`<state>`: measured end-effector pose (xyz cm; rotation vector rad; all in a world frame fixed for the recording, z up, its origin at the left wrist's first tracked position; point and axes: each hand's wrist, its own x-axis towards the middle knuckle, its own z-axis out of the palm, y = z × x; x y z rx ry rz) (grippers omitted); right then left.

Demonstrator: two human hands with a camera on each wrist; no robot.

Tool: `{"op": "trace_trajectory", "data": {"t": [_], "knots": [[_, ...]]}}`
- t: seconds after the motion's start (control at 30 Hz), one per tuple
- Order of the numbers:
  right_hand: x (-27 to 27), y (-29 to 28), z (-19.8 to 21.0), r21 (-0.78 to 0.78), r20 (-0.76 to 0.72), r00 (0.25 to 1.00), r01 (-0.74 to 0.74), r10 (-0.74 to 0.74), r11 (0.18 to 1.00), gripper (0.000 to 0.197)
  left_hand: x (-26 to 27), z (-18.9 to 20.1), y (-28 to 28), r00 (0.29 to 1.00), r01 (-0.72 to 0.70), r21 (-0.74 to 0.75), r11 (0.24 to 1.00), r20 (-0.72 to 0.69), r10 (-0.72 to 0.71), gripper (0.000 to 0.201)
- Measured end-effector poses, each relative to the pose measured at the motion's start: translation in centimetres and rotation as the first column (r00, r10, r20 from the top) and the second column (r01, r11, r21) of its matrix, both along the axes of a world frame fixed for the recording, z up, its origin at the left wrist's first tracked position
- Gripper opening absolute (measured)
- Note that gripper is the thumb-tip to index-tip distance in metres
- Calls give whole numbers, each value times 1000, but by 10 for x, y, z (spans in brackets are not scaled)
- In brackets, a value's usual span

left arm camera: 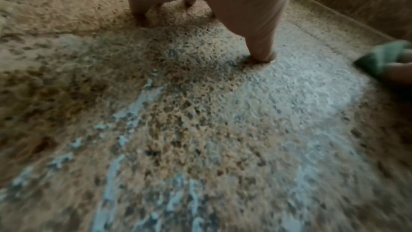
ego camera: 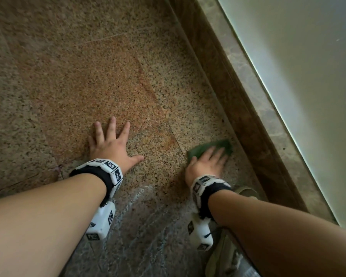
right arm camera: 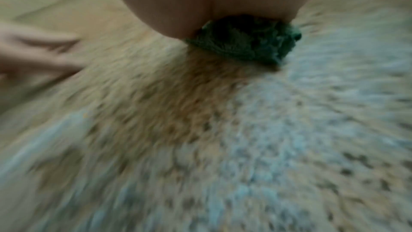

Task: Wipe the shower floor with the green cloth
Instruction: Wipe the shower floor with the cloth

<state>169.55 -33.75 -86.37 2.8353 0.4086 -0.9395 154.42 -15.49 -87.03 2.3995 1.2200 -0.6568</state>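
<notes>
I read the right hand (ego camera: 206, 163) as flat on the green cloth (ego camera: 218, 146), fingers straight and pressing down rather than curled round it; nothing is pinched. The cloth lies directly under the palm and fingers, with its free part showing beyond the fingertips and towards the far right. It sits on the speckled shower floor (ego camera: 88, 76), just beside the brown stone kerb (ego camera: 224, 92) that runs diagonally along the right edge. In the right wrist view the cloth (right arm camera: 245, 41) is bunched under the heel of the hand, though that picture is blurred. The left hand (ego camera: 110, 144) is spread flat on the bare floor, well apart from the cloth, holding nothing; I judge it to be a support. The deciding relation is this: the cloth is already under the right hand, the kerb blocks travel to the right, and the open floor lies to the left and ahead. I judge that the next stroke should run along the kerb or sweep left, stopping short of the left hand. A pale wet-looking sheen (ego camera: 140, 206) shows on the floor near the wrists. I judge that the wiping is in progress; how much floor remains cannot be told.
</notes>
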Motion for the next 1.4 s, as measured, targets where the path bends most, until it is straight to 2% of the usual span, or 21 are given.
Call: {"op": "trace_trajectory", "data": {"t": [0.03, 0.1, 0.17, 0.27, 0.43, 0.5, 0.6, 0.7, 0.77, 0.83, 0.87, 0.97, 1.0, 1.1, 1.23, 1.4], "knots": [[-14, 6, 0, 43, -44, 991, -125, 127, 991, 76, 0, 0, 0, 1000, 0, 0, 1000, -1, 0, 109], [-37, 19, 0, 173, -99, 926, -345, 365, 922, 75, 0, 1, -1, 1000, 0, 2, 1000, -3, 0, 109], [-43, 32, -2, 256, -93, 876, -438, 473, 862, 74, 1, 0, -1, 1000, -6, 10, 1000, -4, 6, 109], [-23, 48, -6, 246, -64, 852, -491, 520, 835, 72, 1, 0, -3, 1000, -12, 15, 1000, 2, 12, 108], [39, 80, -5, 243, -43, 808, -562, 588, 790, 71, -1, -1, -2, 1000, -17, 3, 1000, -4, 17, 109], [60, 74, -5, 225, -46, 838, -521, 543, 823, 70, 1, 2, -2, 1000, -23, -11, 1000, -11, 23, 109], [82, 49, -4, 171, -23, 931, -354, 363, 919, 70, 3, 3, -2, 999, -29, -20, 999, -15, 28, 110], [82, 34, -4, 107, 8, 930, -365, 366, 925, 72, 2, 2, -2, 1000, -21, -10, 1000, -7, 21, 110], [69, 34, -2, 94, 26, 902, -432, 432, 897, 73, 1, 1, -2, 1000, -17, -10, 1000, 6, 17, 110], [43, 36, 4, 134, 24, 844, -534, 535, 835, 74, 1, 1, -2, 1000, -17, -14, 1000, 11, 17, 109], [24, 37, 7, 169, 14, 793, -603, 610, 780, 74, 1, 1, -2, 1000, -15, -16, 1000, 15, 15, 109], [-39, 34, 8, 258, -56, 569, -785, 820, 563, 77, -1, 2, -1, 999, -9, -13, 1000, 37, 9, 107], [-56, 30, 7, 265, -87, 532, -803, 843, 534, 79, -3, 2, 0, 999, -1, -15, 1000, 36, 2, 106], [-70, 18, 4, 239, -104, 512, -820, 853, 521, 80, -5, 4, 2, 999, 30, -35, 999, 20, -29, 105], [-48, 20, 8, 273, -89, 468, -838, 879, 473, 73, -4, 5, 2, 999, 34, -32, 999, 23, -33, 103], [-45, 31, 14, 265, -107, 478, -832, 872, 488, 69, -8, 5, 4, 998, 49, -29, 998, 47, -47, 93]]}}
